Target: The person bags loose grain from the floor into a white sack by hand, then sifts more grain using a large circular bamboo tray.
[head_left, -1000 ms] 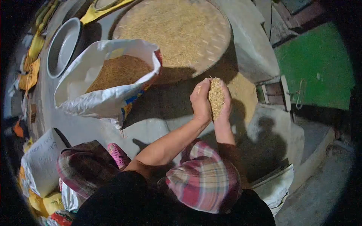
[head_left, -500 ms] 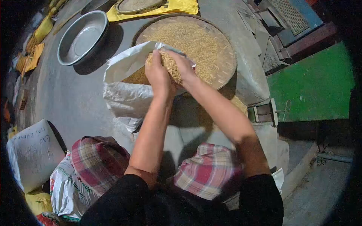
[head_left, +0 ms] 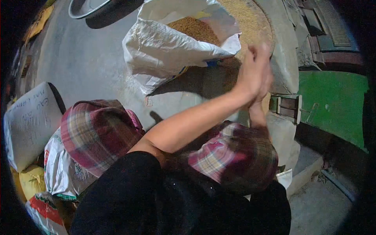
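Observation:
My left hand (head_left: 250,74) and my right hand (head_left: 268,80) are pressed together to the right of an open white sack (head_left: 164,51). The left hand's fingers look stretched out, though motion blurs them. Most of the right hand is hidden behind the left, and I see no grain between them. Brown grain (head_left: 194,29) lies inside the sack, whose mouth gapes upward. Beyond my hands, pale yellow grain (head_left: 250,23) is spread on a round woven tray (head_left: 270,29), partly cut off by the view's top edge.
A metal basin (head_left: 88,9) stands at the top left. On the right are a green panel (head_left: 333,105) and a blue machine with a mesh (head_left: 333,23). A white container with writing (head_left: 33,121) and a printed bag (head_left: 64,168) stand at my left, beside my plaid-covered knee (head_left: 98,133).
My hands have moved right, away from above the sack, and the handful of grain they cupped no longer shows. The view has shifted, so sack and tray appear higher.

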`<state>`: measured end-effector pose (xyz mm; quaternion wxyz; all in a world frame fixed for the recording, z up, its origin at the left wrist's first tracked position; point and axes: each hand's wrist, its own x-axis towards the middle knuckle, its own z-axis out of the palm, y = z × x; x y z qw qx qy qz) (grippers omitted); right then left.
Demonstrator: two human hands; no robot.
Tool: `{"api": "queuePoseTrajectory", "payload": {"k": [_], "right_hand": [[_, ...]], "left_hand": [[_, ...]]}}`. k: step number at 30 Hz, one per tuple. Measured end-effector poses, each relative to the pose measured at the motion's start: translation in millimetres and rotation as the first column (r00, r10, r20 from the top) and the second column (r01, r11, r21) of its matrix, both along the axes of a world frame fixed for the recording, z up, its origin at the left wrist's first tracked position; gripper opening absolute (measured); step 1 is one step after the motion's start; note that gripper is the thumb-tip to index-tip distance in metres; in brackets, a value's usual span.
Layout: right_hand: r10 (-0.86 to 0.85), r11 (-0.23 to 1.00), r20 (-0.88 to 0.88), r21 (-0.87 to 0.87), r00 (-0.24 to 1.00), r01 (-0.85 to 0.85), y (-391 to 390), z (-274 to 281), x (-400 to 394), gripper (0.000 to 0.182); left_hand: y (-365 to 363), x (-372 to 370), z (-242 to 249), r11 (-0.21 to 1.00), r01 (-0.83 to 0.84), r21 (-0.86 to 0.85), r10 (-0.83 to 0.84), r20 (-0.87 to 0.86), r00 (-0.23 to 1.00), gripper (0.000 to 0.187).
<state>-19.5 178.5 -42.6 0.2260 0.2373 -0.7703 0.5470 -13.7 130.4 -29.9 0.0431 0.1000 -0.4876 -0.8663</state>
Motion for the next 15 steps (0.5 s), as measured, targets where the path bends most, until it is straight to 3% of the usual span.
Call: {"api": "queuePoseTrajectory", "payload": {"k": [1, 3, 4, 5, 6, 7, 8, 9, 10, 11, 12, 13, 14, 15], "right_hand": [[0.083, 0.995, 0.237, -0.077, 0.968, -0.066, 18.3, -38.1, 4.9, 0.034], [0.272, 0.955, 0.631, -0.269, 0.727, -0.124, 61.7, -120.8, 19.1, 0.045], [-0.056, 0.968, 0.576, 0.230, 0.816, -0.096, 89.4, -153.5, 41.6, 0.047], [-0.324, 0.744, 0.364, 0.668, 0.873, -0.003, 118.2, -185.3, 66.8, 0.051], [-0.350, 0.682, 0.369, 0.730, 0.861, -0.036, 145.9, -226.9, 82.0, 0.056], [-0.644, 0.568, 0.492, 0.820, 0.586, -0.065, 138.0, -201.2, 100.1, 0.064], [-0.655, 0.583, 0.506, 0.811, 0.561, -0.051, 150.9, -214.1, 118.7, 0.064], [-0.752, 0.559, 0.461, 0.825, 0.472, 0.084, 169.4, -237.6, 137.6, 0.066], [-0.832, 0.511, 0.418, 0.833, 0.365, 0.211, 187.3, -266.8, 156.4, 0.069], [-0.835, 0.520, 0.435, 0.824, 0.337, 0.223, 205.8, -304.9, 178.2, 0.069], [-0.833, 0.427, 0.287, 0.878, 0.473, 0.218, 221.8, -345.9, 201.6, 0.070], [-0.825, 0.379, 0.220, 0.898, 0.520, 0.222, 215.8, -352.8, 209.7, 0.071], [-0.813, 0.327, 0.149, 0.916, 0.562, 0.231, 209.6, -359.6, 217.6, 0.072], [-0.864, 0.415, 0.260, 0.853, 0.432, 0.317, 182.1, -330.3, 204.4, 0.073]], "left_hand": [[7.1, 12.2, -16.0, 0.950, -0.066, -0.305, 0.028, -0.129, 0.991, 0.049], [18.5, 31.8, -58.1, 0.927, 0.252, -0.277, -0.226, 0.122, 0.966, 0.046], [20.9, 45.6, -94.8, 0.820, 0.112, -0.561, -0.111, 0.035, 0.993, 0.047], [23.0, 56.2, -130.7, 0.624, -0.051, -0.780, -0.034, -0.092, 0.995, 0.048], [5.8, 65.3, -133.6, 0.531, 0.026, -0.847, -0.062, -0.009, 0.998, 0.055], [-17.4, 67.2, -119.7, 0.379, 0.450, -0.809, -0.165, 0.420, 0.892, 0.056], [-35.3, 73.0, -143.7, 0.325, 0.553, -0.768, -0.139, 0.539, 0.831, 0.055], [-53.3, 82.6, -159.9, 0.056, 0.311, -0.949, -0.087, 0.306, 0.948, 0.057], [-77.1, 89.6, -201.3, -0.094, 0.287, -0.953, -0.033, 0.291, 0.956, 0.061], [-96.1, 86.8, -215.2, -0.145, 0.350, -0.925, -0.005, 0.354, 0.935, 0.063], [-114.9, 83.8, -228.7, -0.197, 0.413, -0.889, 0.023, 0.416, 0.909, 0.065], [-133.6, 80.7, -242.5, -0.248, 0.473, -0.846, 0.051, 0.476, 0.878, 0.068], [-129.9, 73.6, -236.0, -0.168, 0.422, -0.891, 0.034, 0.422, 0.906, 0.068], [-126.1, 66.5, -229.5, -0.088, 0.366, -0.926, 0.016, 0.366, 0.930, 0.068]]}}
